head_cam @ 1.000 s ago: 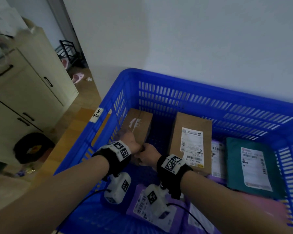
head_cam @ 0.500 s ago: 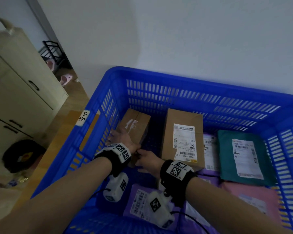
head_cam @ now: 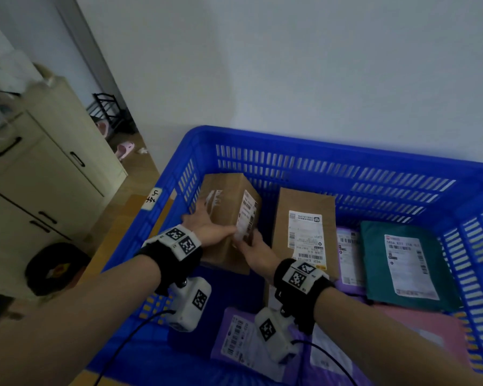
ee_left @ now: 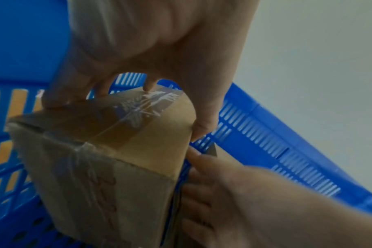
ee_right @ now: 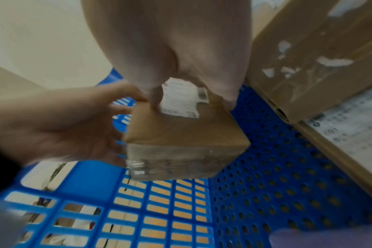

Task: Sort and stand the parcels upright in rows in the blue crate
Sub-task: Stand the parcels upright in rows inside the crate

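Inside crate (head_cam: 332, 151); hands gripping box (head_cam: 226, 207)

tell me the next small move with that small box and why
Probably tip the small box fully upright and set it down in the crate's far left corner. Both the left hand and the right hand grip it, it is tilted, and bare floor shows under it.

A cream wooden cabinet with black handles (head_cam: 39, 174) stands against the left wall. On the wooden floor (head_cam: 140, 174) below it lies a black cap (head_cam: 55, 267). Beyond, a pink slipper (head_cam: 124, 149) sits near a black metal rack (head_cam: 108, 108).
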`<state>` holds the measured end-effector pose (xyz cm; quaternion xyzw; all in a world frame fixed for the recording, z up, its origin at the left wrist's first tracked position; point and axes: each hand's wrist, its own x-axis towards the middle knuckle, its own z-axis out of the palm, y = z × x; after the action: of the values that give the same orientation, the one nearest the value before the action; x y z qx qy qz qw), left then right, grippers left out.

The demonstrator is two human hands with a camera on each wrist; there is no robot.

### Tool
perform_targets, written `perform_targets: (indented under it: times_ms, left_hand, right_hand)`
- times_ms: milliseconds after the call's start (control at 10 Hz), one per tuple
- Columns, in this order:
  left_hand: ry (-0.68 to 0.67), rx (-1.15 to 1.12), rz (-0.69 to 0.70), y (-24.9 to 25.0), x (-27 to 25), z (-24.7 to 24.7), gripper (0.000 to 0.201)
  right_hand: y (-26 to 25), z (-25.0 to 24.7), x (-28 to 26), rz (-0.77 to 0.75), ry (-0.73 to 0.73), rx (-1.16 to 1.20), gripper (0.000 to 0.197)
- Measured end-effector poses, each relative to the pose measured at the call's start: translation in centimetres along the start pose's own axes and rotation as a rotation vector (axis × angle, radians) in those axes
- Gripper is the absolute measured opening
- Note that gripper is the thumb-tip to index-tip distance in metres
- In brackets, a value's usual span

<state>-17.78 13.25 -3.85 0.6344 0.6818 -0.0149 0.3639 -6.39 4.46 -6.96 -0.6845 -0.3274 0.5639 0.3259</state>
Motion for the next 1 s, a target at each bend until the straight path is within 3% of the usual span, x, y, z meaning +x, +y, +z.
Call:
perform_targets:
  times_ms: [200, 300, 500, 600, 700, 1000]
  left_hand:
    - [-0.017, -0.322, -0.048, -0.9, -1.0, -0.6, 0.116]
    - [-0.025, -0.370, -0.101, -1.4, -1.3, -0.5, 0.107]
    - [-0.091, -0.345, -0.064, -2.6, -1.4, 0.7, 0.042]
    - [-0.170, -0.330, -0.038, -3.1, -0.7, 1.6, 0.042]
    - [-0.197, -0.241, -0.028, -3.3, 0.6, 1.9, 0.044]
    - [-0.121, -0.034, -0.027, -3.7, 3.8, 2.4, 0.045]
  right_hand:
    - [1.3, 1.0, -0.1, 0.222, 0.052, 0.148, 0.096]
    - [2.1, 1.4, -0.4, 0.286, 0.002, 0.253, 0.086]
    - [2.9, 1.5, -0.4, 0.277, 0.033, 0.302, 0.063]
    - [3.0, 1.9, 0.2, 0.258, 0.091, 0.255, 0.051]
    - [5.2, 2.6, 2.2, 0.193, 0.122, 0.162, 0.055]
    - [5.8, 3.6, 2.9, 0.156, 0.153, 0.053, 0.051]
